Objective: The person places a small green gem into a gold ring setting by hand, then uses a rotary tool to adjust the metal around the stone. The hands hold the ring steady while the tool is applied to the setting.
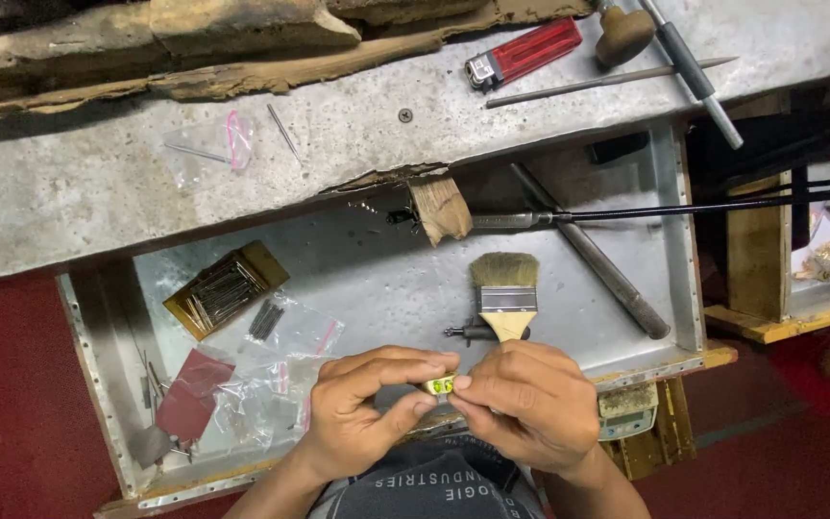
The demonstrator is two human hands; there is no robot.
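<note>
Head view: left hand [362, 408] and right hand [525, 404] meet fingertip to fingertip low in frame, above a dark printed shirt [444, 485]. Both grips are pinched narrow on one small yellow-green piece [441, 385], held between thumbs and forefingers over the front edge of the metal tray [386, 279]; its exact shape is too small to tell. The tray is dull grey sheet metal, scratched, riveted along the rim. In it: a flat paintbrush [505, 293] with pale bristles, shiny ferrule and wooden handle just beyond the hands; a long round file [593, 255] lying diagonally; an open cardboard box of thin pins [226, 288]; crinkled clear plastic bags [280, 370]; dark red abrasive paper [189, 394]. Behind, the worn, pitted desk [98, 192] carries a translucent red lighter [523, 53], a slim metal rod [607, 82] and a rounded wooden handle [623, 34]. Rough, chipped wood [194, 43] lines the far edge.
</note>
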